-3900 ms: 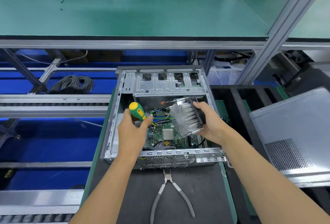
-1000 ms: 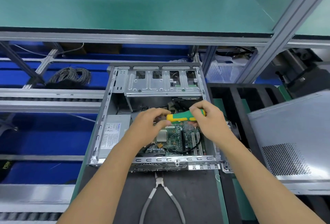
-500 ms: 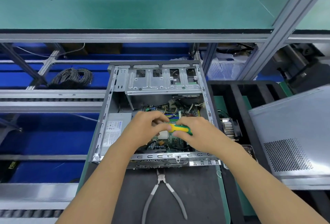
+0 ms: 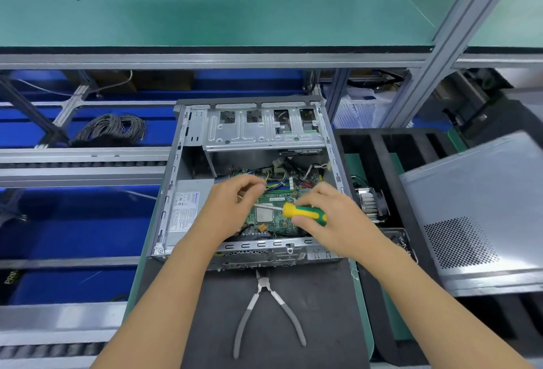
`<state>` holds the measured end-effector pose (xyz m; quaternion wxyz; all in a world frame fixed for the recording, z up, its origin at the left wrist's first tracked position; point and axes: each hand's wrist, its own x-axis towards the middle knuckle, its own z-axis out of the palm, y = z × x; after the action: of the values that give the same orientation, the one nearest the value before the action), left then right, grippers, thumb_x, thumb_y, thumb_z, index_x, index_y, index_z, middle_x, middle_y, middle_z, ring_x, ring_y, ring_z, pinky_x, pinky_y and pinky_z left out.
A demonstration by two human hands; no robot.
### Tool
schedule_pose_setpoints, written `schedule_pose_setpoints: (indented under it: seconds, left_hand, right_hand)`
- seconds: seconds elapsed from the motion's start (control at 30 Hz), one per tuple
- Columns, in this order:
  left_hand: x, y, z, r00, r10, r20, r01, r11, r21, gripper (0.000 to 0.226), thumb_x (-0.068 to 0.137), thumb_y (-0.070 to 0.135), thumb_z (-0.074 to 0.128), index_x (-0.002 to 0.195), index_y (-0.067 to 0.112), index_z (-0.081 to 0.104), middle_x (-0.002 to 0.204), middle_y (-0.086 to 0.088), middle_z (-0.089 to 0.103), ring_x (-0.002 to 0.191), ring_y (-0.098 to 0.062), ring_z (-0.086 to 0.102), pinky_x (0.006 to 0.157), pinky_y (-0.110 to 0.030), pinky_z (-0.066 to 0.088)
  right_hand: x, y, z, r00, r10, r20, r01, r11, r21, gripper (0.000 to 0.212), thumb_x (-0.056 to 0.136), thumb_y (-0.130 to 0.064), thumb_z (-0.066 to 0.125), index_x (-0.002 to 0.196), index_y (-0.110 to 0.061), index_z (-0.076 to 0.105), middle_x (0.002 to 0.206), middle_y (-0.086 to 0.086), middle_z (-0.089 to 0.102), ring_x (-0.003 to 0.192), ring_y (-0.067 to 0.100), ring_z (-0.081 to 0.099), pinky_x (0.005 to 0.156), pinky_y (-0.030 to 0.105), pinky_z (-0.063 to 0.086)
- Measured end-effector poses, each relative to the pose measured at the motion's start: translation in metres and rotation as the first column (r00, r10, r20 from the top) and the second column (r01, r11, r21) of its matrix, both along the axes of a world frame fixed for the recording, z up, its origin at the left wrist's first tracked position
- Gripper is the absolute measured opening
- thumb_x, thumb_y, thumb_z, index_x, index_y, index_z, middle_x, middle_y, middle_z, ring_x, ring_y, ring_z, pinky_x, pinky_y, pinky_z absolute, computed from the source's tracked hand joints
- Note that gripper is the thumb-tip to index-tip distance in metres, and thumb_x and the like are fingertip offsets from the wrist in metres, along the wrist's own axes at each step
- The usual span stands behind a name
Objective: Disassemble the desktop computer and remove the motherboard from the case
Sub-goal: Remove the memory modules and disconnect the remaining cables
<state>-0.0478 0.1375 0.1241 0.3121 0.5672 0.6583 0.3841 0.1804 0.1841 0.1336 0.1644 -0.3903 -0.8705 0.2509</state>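
Screwdriver (image 4: 305,214) now swung level, handle gripped in the right hand (image 4: 332,216), shaft across the motherboard (image 4: 276,216) towards the left hand's (image 4: 232,207) curled fingers; whether they pinch it, can't tell.

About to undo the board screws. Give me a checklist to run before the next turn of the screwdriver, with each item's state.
1. Screwdriver gripped: ok, the right hand holds its handle.
2. Shaft steadied: ok, the left hand pinches near the tip.
3. Tip seated in a screw: cannot tell, the left fingers hide it.
4. Heatsink off the motherboard: ok, it lies in the black tray to the right, and the chip is bare.
5. Cables unplugged from the board: not ok, coloured wires run to its far edge.
6. Pliers out of the way: ok, on the mat in front of the case.
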Motion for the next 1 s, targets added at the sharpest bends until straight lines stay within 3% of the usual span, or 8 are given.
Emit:
schedule_pose_setpoints:
  seconds: [0.13, 0.27, 0.43, 0.6, 0.8, 0.9, 1.0]
  left_hand:
    - [-0.006, -0.001, 0.0, 0.992, 0.074, 0.103, -0.077, 0.997, 0.029, 0.019, 0.099, 0.033, 0.05, 0.096, 0.046, 0.064, 0.091, 0.021, 0.07, 0.086, -0.004, 0.066, 0.082, -0.035, 0.055]
    - [-0.005, -0.001, -0.004, 0.995, 0.054, 0.083, -0.052, 0.998, -0.025, 0.023, 0.098, 0.027, 0.054, 0.09, 0.046, 0.066, 0.087, 0.016, 0.071, 0.083, -0.007, 0.067, 0.082, -0.038, 0.056]
    - [-0.001, 0.0, -0.01, 1.0, 0.016, 0.015, -0.014, 0.995, -0.1, 0.02, 0.095, 0.023, 0.06, 0.09, 0.042, 0.066, 0.085, 0.009, 0.07, 0.083, -0.016, 0.066, 0.079, -0.033, 0.056]
    - [0.003, 0.005, -0.015, 0.995, -0.048, -0.089, 0.033, 0.987, -0.159, 0.012, 0.095, 0.025, 0.062, 0.097, 0.035, 0.068, 0.091, 0.02, 0.066, 0.085, 0.002, 0.061, 0.073, -0.011, 0.044]
    - [0.005, 0.012, -0.021, 0.976, -0.088, -0.2, 0.044, 0.976, -0.214, 0.011, 0.096, 0.026, 0.061, 0.098, 0.034, 0.068, 0.086, 0.026, 0.06, 0.077, 0.012, 0.055, 0.061, -0.002, 0.036]
    - [0.003, 0.018, -0.024, 0.956, -0.127, -0.266, 0.054, 0.963, -0.264, 0.013, 0.096, 0.024, 0.06, 0.104, 0.029, 0.069, 0.088, 0.018, 0.062, 0.078, 0.004, 0.056, 0.063, -0.006, 0.038]
    - [-0.001, 0.027, -0.025, 0.927, -0.183, -0.328, 0.068, 0.94, -0.333, 0.017, 0.096, 0.022, 0.059, 0.11, 0.023, 0.069, 0.1, 0.005, 0.068, 0.089, -0.01, 0.06, 0.082, -0.025, 0.049]
  right_hand:
    - [0.02, -0.025, -0.007, 0.991, 0.069, -0.118, -0.029, 0.95, 0.31, 0.032, 0.093, -0.035, 0.062, 0.111, -0.009, 0.07, 0.086, -0.002, 0.05, 0.072, 0.013, 0.048, 0.065, 0.027, 0.043]
    - [0.038, -0.065, -0.046, 0.97, 0.228, -0.089, -0.152, 0.845, 0.513, 0.033, 0.096, -0.027, 0.06, 0.118, -0.003, 0.064, 0.091, 0.008, 0.06, 0.076, 0.023, 0.053, 0.07, 0.029, 0.043]
    - [0.059, -0.099, -0.115, 0.971, 0.229, 0.073, -0.237, 0.863, 0.447, 0.028, 0.097, -0.029, 0.056, 0.116, -0.01, 0.066, 0.095, 0.002, 0.061, 0.078, 0.02, 0.052, 0.067, 0.029, 0.04]
    - [0.064, -0.103, -0.155, 0.991, -0.03, 0.13, -0.022, 0.924, 0.383, 0.029, 0.095, -0.036, 0.055, 0.109, -0.018, 0.072, 0.092, -0.004, 0.062, 0.083, 0.022, 0.052, 0.07, 0.032, 0.039]
    - [0.055, -0.104, -0.153, 0.966, -0.197, 0.169, 0.133, 0.934, 0.331, 0.035, 0.09, -0.048, 0.049, 0.111, -0.028, 0.07, 0.102, -0.004, 0.059, 0.092, 0.021, 0.045, 0.077, 0.033, 0.028]
    - [0.055, -0.105, -0.134, 0.982, -0.189, 0.022, 0.167, 0.911, 0.378, 0.031, 0.091, -0.046, 0.056, 0.114, -0.026, 0.063, 0.105, -0.002, 0.051, 0.09, 0.022, 0.046, 0.076, 0.032, 0.027]
    - [0.042, -0.093, -0.094, 0.971, -0.113, -0.213, 0.206, 0.849, 0.487, 0.021, 0.091, -0.033, 0.061, 0.11, -0.025, 0.057, 0.101, -0.004, 0.046, 0.087, 0.019, 0.046, 0.078, 0.031, 0.03]
